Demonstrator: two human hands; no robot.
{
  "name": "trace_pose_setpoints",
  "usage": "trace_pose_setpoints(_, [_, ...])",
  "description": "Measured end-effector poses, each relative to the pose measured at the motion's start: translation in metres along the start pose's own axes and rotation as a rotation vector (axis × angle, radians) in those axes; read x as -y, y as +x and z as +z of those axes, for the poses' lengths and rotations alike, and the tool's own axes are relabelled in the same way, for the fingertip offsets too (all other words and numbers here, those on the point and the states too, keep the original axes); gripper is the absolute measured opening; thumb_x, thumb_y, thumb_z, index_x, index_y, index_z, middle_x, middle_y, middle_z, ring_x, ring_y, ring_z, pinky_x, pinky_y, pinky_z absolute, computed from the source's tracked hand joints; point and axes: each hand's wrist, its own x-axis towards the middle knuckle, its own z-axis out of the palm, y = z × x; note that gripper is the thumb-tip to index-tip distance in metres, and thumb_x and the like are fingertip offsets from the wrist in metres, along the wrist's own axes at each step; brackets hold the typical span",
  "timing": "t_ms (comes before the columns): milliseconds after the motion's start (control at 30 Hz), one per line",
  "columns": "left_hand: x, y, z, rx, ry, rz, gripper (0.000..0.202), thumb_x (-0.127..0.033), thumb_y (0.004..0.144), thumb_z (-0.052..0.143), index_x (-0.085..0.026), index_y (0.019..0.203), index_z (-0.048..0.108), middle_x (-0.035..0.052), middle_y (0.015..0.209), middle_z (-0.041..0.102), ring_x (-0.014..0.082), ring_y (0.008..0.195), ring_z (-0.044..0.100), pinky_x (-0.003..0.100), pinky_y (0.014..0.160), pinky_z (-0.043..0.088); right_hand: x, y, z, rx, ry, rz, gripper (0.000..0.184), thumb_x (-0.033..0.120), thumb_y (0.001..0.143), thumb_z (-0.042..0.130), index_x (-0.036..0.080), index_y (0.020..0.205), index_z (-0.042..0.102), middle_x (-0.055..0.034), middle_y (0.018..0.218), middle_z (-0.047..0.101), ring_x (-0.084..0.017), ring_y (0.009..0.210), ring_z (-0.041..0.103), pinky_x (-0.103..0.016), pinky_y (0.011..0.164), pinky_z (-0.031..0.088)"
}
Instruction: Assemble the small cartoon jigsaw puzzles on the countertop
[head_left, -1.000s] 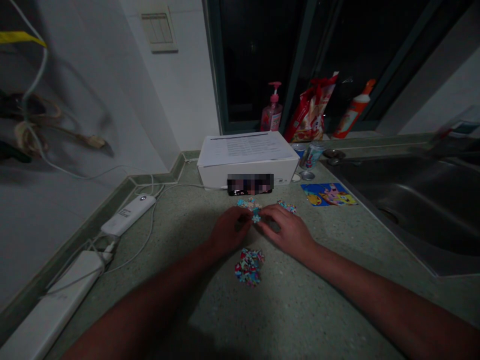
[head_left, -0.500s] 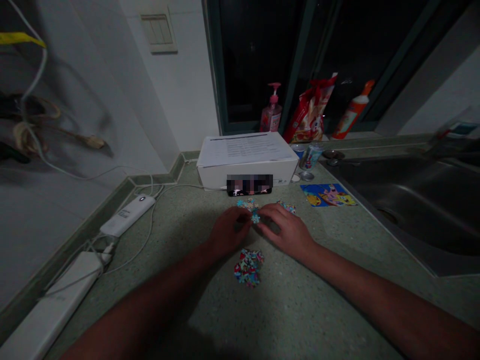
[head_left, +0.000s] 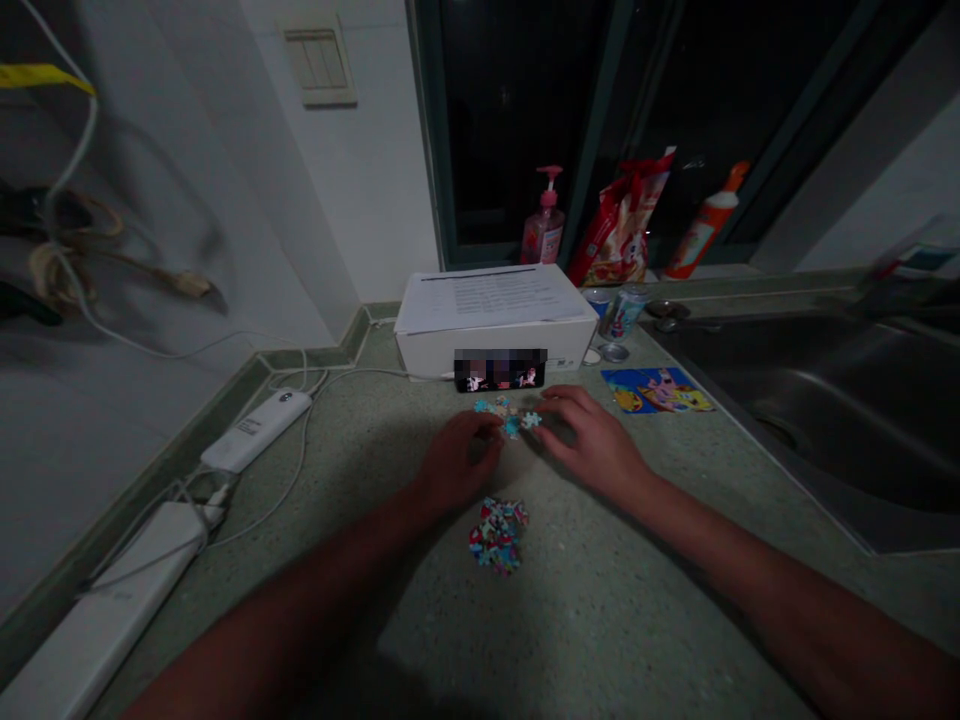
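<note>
A small group of joined blue puzzle pieces (head_left: 501,408) lies on the green speckled counter (head_left: 600,620), just in front of a white box. My left hand (head_left: 456,462) is curled, its fingertips pinching the near edge of that group. My right hand (head_left: 594,440) reaches in from the right, thumb and forefinger closed on a single blue puzzle piece (head_left: 531,420) beside the group. It covers a second small cluster. A heap of loose colourful puzzle pieces (head_left: 498,534) sits nearer to me, between my forearms.
The white box (head_left: 491,320) has a phone (head_left: 500,370) leaning on its front. A cartoon picture card (head_left: 656,389) lies to the right, beside the steel sink (head_left: 840,400). Power strips and cables (head_left: 255,430) run along the left wall. Bottles, a can and a red bag stand by the window.
My right hand has shifted up and to the right, over the small cluster that lay uncovered before. A single blue piece now shows at its thumb. My left hand has barely moved.
</note>
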Motion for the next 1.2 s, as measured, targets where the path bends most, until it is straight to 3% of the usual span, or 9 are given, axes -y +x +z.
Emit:
trace_pose_setpoints(100, [0.002,0.001,0.001,-0.028,0.025,-0.027,0.019,-0.019,0.094,0.060,-0.021,0.111,0.067,0.0055,0.102,0.074,0.0202,0.092,0.070,0.040,0.091,0.058,-0.022,0.006,-0.009,-0.025,-0.088,0.096,0.019,0.030,0.092,0.064,0.023,0.108,0.073,-0.0137,0.121,0.070,-0.034,0.113,0.069,-0.054,0.099,0.057])
trace_pose_setpoints(233, [0.004,0.002,0.002,-0.087,0.042,-0.053,0.018,-0.019,0.096,0.058,-0.020,0.111,0.068,0.0066,0.107,0.075,0.0189,0.092,0.071,0.040,0.092,0.058,-0.048,0.007,-0.016,0.036,-0.205,0.192,0.016,0.034,0.090,0.068,0.022,0.099,0.074,-0.0141,0.112,0.073,-0.035,0.102,0.071,-0.052,0.089,0.058])
trace_pose_setpoints(533, [0.003,0.002,0.002,-0.089,0.071,-0.057,0.019,-0.017,0.096,0.058,-0.020,0.111,0.069,0.0063,0.107,0.075,0.0191,0.092,0.072,0.040,0.093,0.059,-0.064,0.000,-0.012,0.152,-0.320,0.221,0.013,0.034,0.089,0.069,0.022,0.089,0.075,-0.0127,0.099,0.074,-0.029,0.085,0.071,-0.045,0.075,0.057])
trace_pose_setpoints(700, [0.003,0.002,0.002,-0.072,0.075,-0.073,0.020,-0.016,0.096,0.058,-0.021,0.112,0.069,0.0057,0.107,0.075,0.0190,0.093,0.072,0.039,0.093,0.059,-0.057,0.000,-0.012,0.124,-0.280,0.217,0.016,0.035,0.089,0.068,0.022,0.095,0.076,-0.0130,0.102,0.074,-0.030,0.088,0.072,-0.045,0.078,0.057])
trace_pose_setpoints(833, [0.003,0.003,0.003,-0.078,0.082,-0.084,0.019,-0.016,0.096,0.058,-0.020,0.111,0.069,0.0062,0.107,0.075,0.0195,0.093,0.072,0.040,0.094,0.058,-0.034,0.003,-0.008,0.065,-0.214,0.052,0.019,0.029,0.095,0.063,0.022,0.108,0.074,-0.0142,0.122,0.071,-0.033,0.110,0.069,-0.050,0.095,0.057])
trace_pose_setpoints(1000, [0.006,0.004,0.004,-0.070,0.074,-0.081,0.021,-0.014,0.094,0.060,-0.020,0.112,0.068,0.0046,0.102,0.075,0.0192,0.090,0.071,0.039,0.092,0.059,-0.007,0.002,0.015,0.138,-0.163,-0.103,0.023,0.028,0.101,0.060,0.022,0.118,0.074,-0.0141,0.132,0.070,-0.033,0.123,0.066,-0.055,0.106,0.054])
trace_pose_setpoints(1200, [0.005,0.003,0.005,-0.064,0.056,-0.053,0.020,-0.014,0.095,0.059,-0.018,0.113,0.067,0.0064,0.101,0.073,0.0211,0.090,0.071,0.040,0.090,0.058,-0.007,0.005,0.034,0.169,-0.160,-0.149,0.031,0.028,0.100,0.064,0.018,0.128,0.073,-0.0187,0.138,0.066,-0.035,0.130,0.062,-0.057,0.109,0.053])
